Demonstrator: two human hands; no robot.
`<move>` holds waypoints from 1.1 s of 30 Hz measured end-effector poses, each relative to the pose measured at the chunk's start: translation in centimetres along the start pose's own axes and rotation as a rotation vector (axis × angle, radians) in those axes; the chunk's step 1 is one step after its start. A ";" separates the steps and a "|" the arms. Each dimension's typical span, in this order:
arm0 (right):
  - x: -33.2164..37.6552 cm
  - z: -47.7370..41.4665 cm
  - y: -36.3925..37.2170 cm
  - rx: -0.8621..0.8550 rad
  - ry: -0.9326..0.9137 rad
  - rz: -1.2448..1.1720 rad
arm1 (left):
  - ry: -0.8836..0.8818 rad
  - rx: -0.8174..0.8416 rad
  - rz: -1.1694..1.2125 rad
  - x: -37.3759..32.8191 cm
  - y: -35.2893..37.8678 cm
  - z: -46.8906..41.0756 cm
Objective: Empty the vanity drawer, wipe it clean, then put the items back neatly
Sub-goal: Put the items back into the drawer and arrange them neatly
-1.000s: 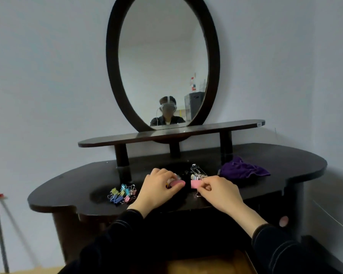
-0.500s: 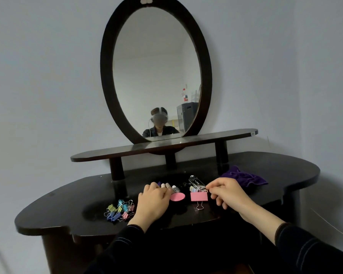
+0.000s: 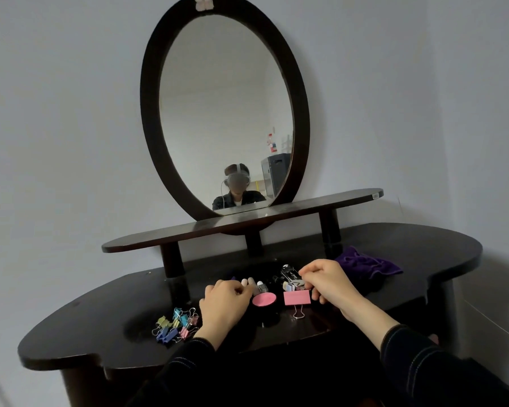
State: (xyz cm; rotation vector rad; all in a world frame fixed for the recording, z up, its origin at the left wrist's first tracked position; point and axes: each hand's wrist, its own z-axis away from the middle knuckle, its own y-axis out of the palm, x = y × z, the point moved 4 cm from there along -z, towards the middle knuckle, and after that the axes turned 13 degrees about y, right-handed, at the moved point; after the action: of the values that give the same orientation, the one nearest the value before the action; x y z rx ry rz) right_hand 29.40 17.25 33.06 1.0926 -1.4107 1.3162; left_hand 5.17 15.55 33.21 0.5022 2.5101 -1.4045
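My left hand (image 3: 224, 304) rests on the dark vanity top (image 3: 100, 315) with its fingers loosely curled and nothing visible in it. Its fingertips lie beside some small tubes (image 3: 252, 282) and a pink round item (image 3: 264, 299). To the right of that item lies a large pink binder clip (image 3: 296, 298). My right hand (image 3: 326, 282) hovers just right of the clip, its fingers curled over a cluster of small silver and black items (image 3: 290, 276). Whether it pinches one is hidden. The drawer is out of view.
A pile of several small coloured binder clips (image 3: 175, 324) lies left of my left hand. A crumpled purple cloth (image 3: 368, 264) sits at the back right. A raised shelf (image 3: 247, 221) and an oval mirror (image 3: 227, 113) stand behind, with walls close at the back and right.
My left hand let go of the pink round item and my right hand let go of the pink clip; both items now lie on the top. My right hand moved back toward the silver items.
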 end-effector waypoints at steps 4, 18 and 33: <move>-0.1 0.1 0.0 0.008 0.004 -0.014 | -0.135 0.148 -0.065 -0.7 0.2 -1.9; 0.0 0.2 -0.5 0.029 0.005 -0.141 | -0.167 0.562 0.080 -2.1 1.2 -6.4; -0.1 0.1 -0.5 -0.020 -0.005 -0.107 | 0.008 0.465 -0.074 -3.1 2.2 -6.1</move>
State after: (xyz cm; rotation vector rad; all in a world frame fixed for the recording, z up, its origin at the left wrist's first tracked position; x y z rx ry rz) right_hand 29.88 17.09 33.04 1.1432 -1.3470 1.2217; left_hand 8.69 21.22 35.74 0.4944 2.2189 -2.0290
